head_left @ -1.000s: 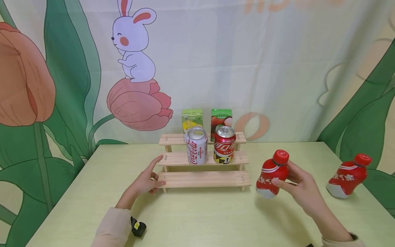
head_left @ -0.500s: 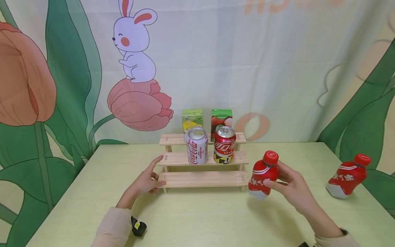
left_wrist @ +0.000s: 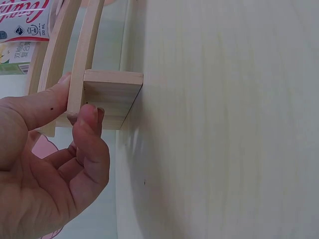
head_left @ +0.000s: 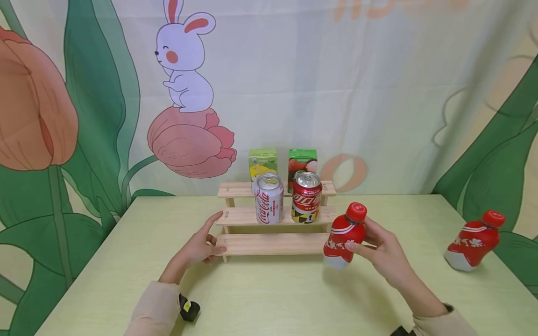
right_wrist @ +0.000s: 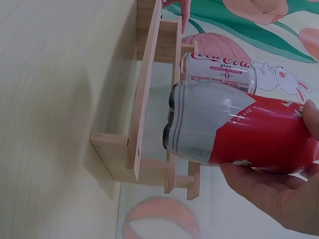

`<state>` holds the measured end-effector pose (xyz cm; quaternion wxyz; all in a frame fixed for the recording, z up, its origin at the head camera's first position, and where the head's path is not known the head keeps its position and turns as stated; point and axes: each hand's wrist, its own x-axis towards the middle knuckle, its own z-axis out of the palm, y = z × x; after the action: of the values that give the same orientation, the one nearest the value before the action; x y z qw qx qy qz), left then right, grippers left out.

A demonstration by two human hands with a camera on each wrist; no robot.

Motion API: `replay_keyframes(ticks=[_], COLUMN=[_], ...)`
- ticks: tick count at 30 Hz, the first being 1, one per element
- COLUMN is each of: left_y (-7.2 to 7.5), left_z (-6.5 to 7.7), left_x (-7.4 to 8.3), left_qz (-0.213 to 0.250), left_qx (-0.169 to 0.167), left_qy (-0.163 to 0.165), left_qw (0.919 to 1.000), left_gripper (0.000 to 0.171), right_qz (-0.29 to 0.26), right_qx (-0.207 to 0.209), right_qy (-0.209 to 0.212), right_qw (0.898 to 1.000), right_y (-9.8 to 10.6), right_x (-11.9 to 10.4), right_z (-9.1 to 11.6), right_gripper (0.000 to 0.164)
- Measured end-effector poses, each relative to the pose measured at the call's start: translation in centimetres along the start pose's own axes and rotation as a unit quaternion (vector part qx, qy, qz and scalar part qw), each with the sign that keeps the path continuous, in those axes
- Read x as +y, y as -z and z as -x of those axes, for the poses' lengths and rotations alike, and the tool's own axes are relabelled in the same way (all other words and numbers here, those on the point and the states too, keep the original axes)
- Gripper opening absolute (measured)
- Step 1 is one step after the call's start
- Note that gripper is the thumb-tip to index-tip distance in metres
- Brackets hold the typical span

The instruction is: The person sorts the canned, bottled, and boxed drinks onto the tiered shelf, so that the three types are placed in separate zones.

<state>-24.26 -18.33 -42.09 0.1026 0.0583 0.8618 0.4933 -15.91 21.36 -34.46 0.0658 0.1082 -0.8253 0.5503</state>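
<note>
A red bottle with a white base (head_left: pixel 345 235) hangs tilted above the table, off the right end of the lowest step. My right hand (head_left: pixel 384 254) grips it around its side, thumb in front. At the left end of the three-step wooden rack (head_left: pixel 277 244), my left hand (head_left: pixel 199 245) pinches the lowest step between thumb and curled fingers (left_wrist: pixel 89 149). A white Coca-Cola can (head_left: pixel 269 200) and a red can (head_left: pixel 307 198) stand on the middle step. Behind them, a yellow-green juice box (head_left: pixel 262 161) and a green lychee-picture box (head_left: pixel 302 158) stand on the top step.
A second red bottle (head_left: pixel 475 240) stands on the table (head_left: pixel 269 298) at the right. Behind the rack hangs a printed cloth (head_left: pixel 395 102) with a rabbit and tulips. A black wrist device (head_left: pixel 189 309) sits at the left sleeve.
My right hand has carried the red bottle leftward, closer to the right end of the rack. The left hand stays on the rack, and the cans and boxes have not moved.
</note>
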Motion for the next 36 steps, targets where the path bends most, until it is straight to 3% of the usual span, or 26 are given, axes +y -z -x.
replay_keyframes(ticks=[13,21,36], left_y=[-0.1,-0.1,-0.1], left_z=[-0.1,0.0,0.0], left_x=[0.0,0.0,0.2], left_qz=[-0.001,-0.001,-0.003], left_qx=[0.003,0.004,0.005], left_qy=[0.002,0.001,0.008], left_qw=[1.0000,1.0000,1.0000], left_gripper=[0.090,0.090,0.090], right_qz=[-0.045,-0.053,-0.079], right_qx=[0.012,0.008,-0.009], right_qy=[-0.010,0.028,0.027], right_qw=[0.999,0.998,0.996], right_y=[-2.1,-3.6,-5.8], right_x=[-0.2,-0.3,-1.4], right_z=[-1.3,-1.9,-2.9], right_gripper=[0.061,0.061,0.061])
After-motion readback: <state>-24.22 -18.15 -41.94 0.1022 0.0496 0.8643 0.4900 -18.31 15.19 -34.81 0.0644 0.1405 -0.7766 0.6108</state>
